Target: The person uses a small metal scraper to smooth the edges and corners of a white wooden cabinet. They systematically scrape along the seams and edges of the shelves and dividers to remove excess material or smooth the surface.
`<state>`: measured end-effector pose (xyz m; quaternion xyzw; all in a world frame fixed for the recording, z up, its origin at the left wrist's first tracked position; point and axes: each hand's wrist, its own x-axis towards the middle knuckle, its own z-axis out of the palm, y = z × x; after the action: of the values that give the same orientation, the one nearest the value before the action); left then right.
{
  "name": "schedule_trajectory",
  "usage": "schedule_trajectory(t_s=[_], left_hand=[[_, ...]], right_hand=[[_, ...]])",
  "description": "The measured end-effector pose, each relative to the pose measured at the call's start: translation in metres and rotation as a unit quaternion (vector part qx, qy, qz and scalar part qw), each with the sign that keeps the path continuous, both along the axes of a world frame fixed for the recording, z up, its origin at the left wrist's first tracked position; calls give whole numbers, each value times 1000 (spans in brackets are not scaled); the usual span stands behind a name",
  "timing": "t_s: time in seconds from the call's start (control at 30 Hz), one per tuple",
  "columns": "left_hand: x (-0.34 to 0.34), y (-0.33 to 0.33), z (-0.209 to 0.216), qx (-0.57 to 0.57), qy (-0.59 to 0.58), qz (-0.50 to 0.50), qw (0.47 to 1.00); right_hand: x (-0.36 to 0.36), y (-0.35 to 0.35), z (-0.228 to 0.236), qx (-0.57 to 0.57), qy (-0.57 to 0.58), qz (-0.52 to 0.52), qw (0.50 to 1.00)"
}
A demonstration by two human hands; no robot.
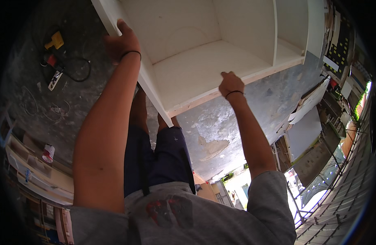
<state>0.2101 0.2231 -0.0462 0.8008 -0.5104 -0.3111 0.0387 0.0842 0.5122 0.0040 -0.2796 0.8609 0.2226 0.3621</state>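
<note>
A white open-fronted cabinet [196,61] with inner dividers fills the top middle of the head view, tilted in front of me. My left hand [122,43] is closed round the edge of its left side panel, thumb on the inner face and fingers mostly hidden behind. At the bare wooden front edge [257,77] of the cabinet, my right hand [232,85] is closed with its fingers curled over the board. A dark band circles each wrist. The lower left corner of the cabinet comes down close to my legs.
On the dark, stained floor [86,98] at left lie a yellow tool [54,41], a black cable [88,73] and a white power strip [55,80]. A red and white can [48,153] stands lower left. Boards and panels [304,130] lean along the right side.
</note>
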Motion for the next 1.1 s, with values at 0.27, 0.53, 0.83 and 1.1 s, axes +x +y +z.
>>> schedule_trajectory(t_s=[0.27,0.53,0.83,1.1], left_hand=[[-6,-3,-2,10,-77,15,997],[-19,-3,12,21,-88,17,996],[-11,-6,3,6,-105,22,994],[-20,-3,2,9,-124,18,992]], right_hand=[[160,-35,-4,-20,-171,-3,985],[-82,31,7,122,55,-31,991],[129,-42,-6,2,-216,38,976],[-40,19,-6,114,-17,20,993]])
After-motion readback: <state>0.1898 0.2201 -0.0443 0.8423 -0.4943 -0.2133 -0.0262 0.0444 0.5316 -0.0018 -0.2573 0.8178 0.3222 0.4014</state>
